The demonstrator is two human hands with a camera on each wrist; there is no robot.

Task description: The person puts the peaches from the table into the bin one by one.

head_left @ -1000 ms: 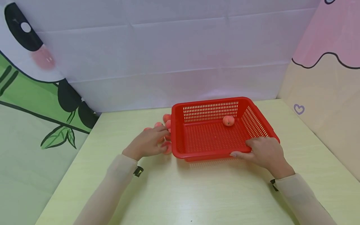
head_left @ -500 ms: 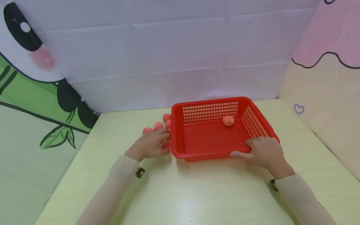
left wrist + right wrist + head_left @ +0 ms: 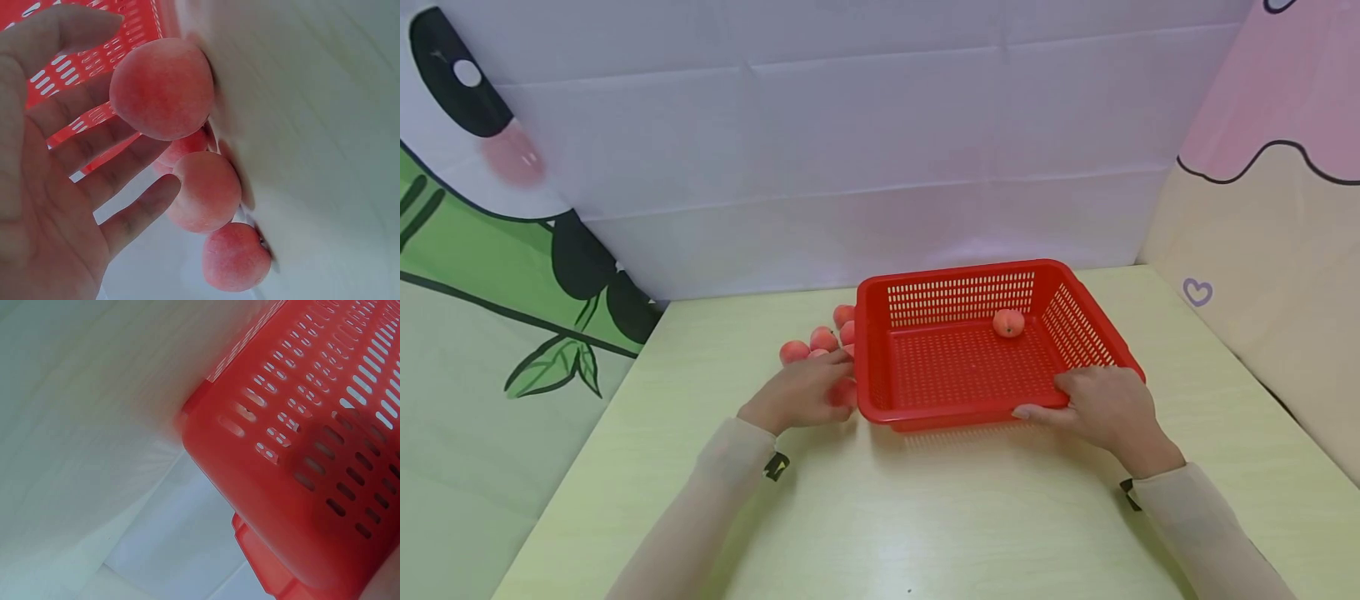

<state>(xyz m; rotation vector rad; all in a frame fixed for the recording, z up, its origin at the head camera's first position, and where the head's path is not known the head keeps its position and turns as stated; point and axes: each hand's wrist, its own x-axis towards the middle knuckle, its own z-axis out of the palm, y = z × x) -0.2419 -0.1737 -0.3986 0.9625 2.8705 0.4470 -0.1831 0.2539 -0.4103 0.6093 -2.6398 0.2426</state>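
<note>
A red plastic basket (image 3: 973, 415) with slotted walls stands on the table, and one peach (image 3: 1008, 323) lies inside it. My right hand (image 3: 1108, 408) grips the rim at the near right corner, thumb in front. In the right wrist view the basket's slotted wall (image 3: 281, 462) fills much of the picture. To the left of the basket, my left hand (image 3: 801, 390) reaches around a near peach (image 3: 164, 89). Its fingers are spread and extended, and the thumb stands apart from the fruit. More peaches (image 3: 206, 190) lie behind it, partly covered by the fingers.
Several peaches (image 3: 822, 337) cluster against the basket's left side on the pale wooden table (image 3: 910, 508). A white cloth backdrop (image 3: 880, 167) rises behind the table, with printed side panels to left and right.
My left hand has shifted slightly right and toward me, uncovering more of the peaches behind it. The right hand and the basket have stayed in place.
</note>
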